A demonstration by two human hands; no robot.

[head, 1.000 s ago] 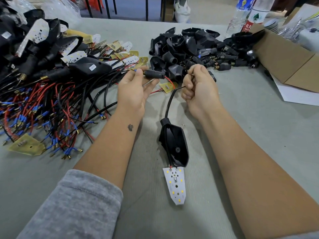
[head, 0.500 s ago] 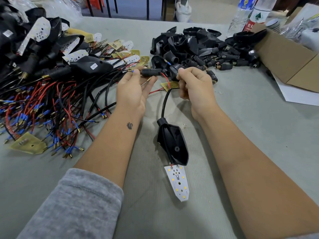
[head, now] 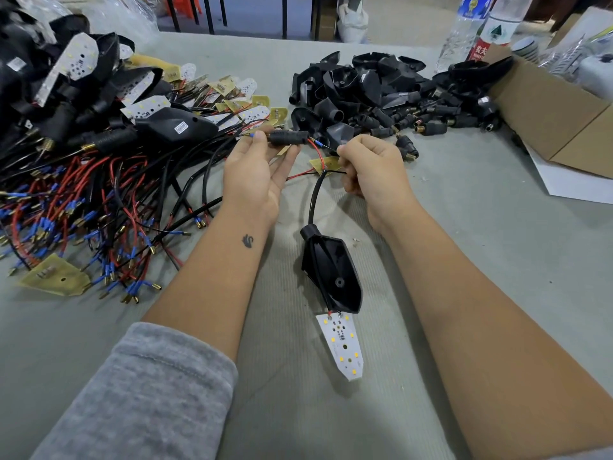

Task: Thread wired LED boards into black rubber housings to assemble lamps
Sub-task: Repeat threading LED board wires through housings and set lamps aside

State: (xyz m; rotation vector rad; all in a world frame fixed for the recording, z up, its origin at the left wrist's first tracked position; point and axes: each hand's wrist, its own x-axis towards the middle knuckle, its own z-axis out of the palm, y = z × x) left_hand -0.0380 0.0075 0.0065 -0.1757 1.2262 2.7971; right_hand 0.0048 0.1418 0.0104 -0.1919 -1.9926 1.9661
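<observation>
A black rubber housing (head: 333,275) lies on the table between my forearms, with a white LED board (head: 341,343) sticking out of its near end. Its black cable (head: 313,197) runs up from the housing's neck toward my hands. My left hand (head: 255,180) pinches a small black rubber sleeve (head: 287,137) at its fingertips. My right hand (head: 371,171) is curled and pinches the cable's red and black wires (head: 318,154) right beside the sleeve's end. A blue-tipped wire end shows at the sleeve's left side.
A heap of wired LED boards and finished lamps (head: 83,144) covers the left of the table. A pile of empty black housings and sleeves (head: 381,94) lies at the back. A cardboard box (head: 557,121) and plastic bottles (head: 474,31) stand at the right.
Both hands have risen a little and the wires have gone further into the sleeve. The housing and LED board were dragged slightly away from me along the table.
</observation>
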